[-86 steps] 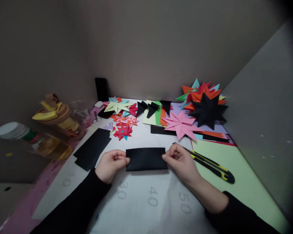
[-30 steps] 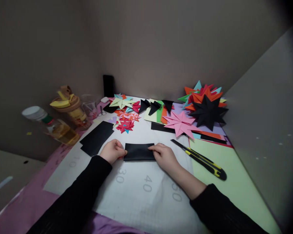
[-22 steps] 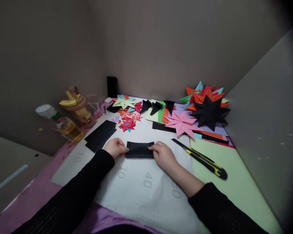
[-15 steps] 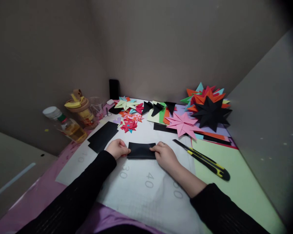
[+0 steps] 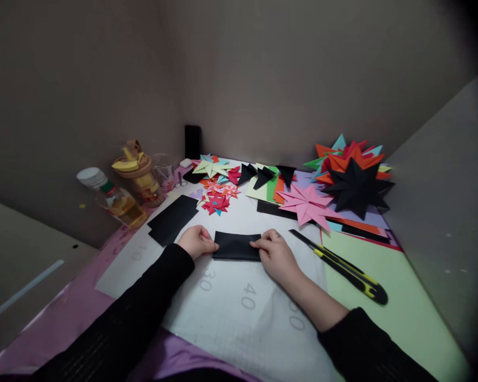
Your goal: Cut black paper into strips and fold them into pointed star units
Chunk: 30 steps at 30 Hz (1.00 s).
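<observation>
Between my two hands a strip of black paper (image 5: 234, 247), apparently folded lengthwise, is held level over the white mat (image 5: 227, 323). My left hand (image 5: 198, 243) pinches its left end between thumb and curled fingers. At the right end my right hand (image 5: 274, 251) grips the paper the same way, thumb on the near face. Beyond my left hand lie flat black paper sheets (image 5: 171, 220), partly overlapping. A black and yellow utility knife (image 5: 342, 268) rests to the right of my right hand, across the edge of pale green paper.
Small folded paper stars (image 5: 215, 201), folded black pieces (image 5: 263, 176) and a pink star (image 5: 308, 203) line the back. Large stars, black in front (image 5: 357, 185), pile at right. A bottle (image 5: 121, 204) and a lidded cup (image 5: 141, 180) stand left. A dark upright phone-like slab (image 5: 193, 142) leans on the wall.
The whole view has shifted slightly, so everything sits a little further right in the picture. Both hands keep their hold on the black paper.
</observation>
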Each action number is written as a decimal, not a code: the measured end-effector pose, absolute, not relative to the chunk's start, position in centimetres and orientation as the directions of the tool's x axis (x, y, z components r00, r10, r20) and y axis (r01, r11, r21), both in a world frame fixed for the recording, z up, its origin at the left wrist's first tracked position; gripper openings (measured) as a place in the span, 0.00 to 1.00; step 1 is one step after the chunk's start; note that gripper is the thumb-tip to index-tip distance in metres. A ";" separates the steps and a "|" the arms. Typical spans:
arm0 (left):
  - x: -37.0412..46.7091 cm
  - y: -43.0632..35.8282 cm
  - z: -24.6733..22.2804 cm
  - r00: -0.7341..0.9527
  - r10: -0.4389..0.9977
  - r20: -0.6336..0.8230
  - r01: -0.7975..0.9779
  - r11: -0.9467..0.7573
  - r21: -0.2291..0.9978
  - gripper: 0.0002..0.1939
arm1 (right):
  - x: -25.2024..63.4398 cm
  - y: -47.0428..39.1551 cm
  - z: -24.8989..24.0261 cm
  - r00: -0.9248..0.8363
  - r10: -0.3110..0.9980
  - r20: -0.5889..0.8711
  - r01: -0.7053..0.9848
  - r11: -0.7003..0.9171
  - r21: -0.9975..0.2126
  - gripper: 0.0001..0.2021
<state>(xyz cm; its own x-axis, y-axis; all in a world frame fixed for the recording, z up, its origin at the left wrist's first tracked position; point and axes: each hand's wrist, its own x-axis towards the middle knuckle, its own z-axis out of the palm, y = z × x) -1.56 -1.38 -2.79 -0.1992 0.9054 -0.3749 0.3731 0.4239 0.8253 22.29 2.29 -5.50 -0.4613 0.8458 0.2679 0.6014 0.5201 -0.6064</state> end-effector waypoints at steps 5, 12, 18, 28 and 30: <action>-1.6 -1.7 -2.0 -0.197 0.957 -0.214 0.615 0.291 0.733 0.16 | 22.3 2.3 -5.9 -0.453 0.831 0.324 0.599 0.553 -0.579 0.18; -0.7 -2.7 -0.8 0.073 0.991 -0.115 0.852 -0.002 0.524 0.13 | 22.4 2.3 -5.8 -0.483 0.819 0.308 0.597 0.566 -0.569 0.17; 0.7 -3.6 -0.9 0.247 0.946 -0.212 0.969 -0.239 0.064 0.29 | 22.4 2.3 -5.5 -0.502 0.809 0.306 0.590 0.579 -0.563 0.15; 0.6 -0.7 0.2 0.370 0.894 -0.253 0.928 -0.370 0.050 0.18 | 22.4 2.4 -5.2 -0.508 0.812 0.289 0.597 0.573 -0.561 0.17; 0.4 0.4 0.0 0.480 0.844 -0.242 0.877 -0.472 0.093 0.16 | 22.4 2.4 -5.1 -0.508 0.812 0.288 0.600 0.574 -0.557 0.17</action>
<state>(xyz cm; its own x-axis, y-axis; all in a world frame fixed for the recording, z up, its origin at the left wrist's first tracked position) 0.39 0.40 0.00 0.4795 0.8436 -0.2415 0.8768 -0.4718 0.0928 22.39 2.37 -5.10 -0.5083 0.8116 0.2881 0.6005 0.5738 -0.5570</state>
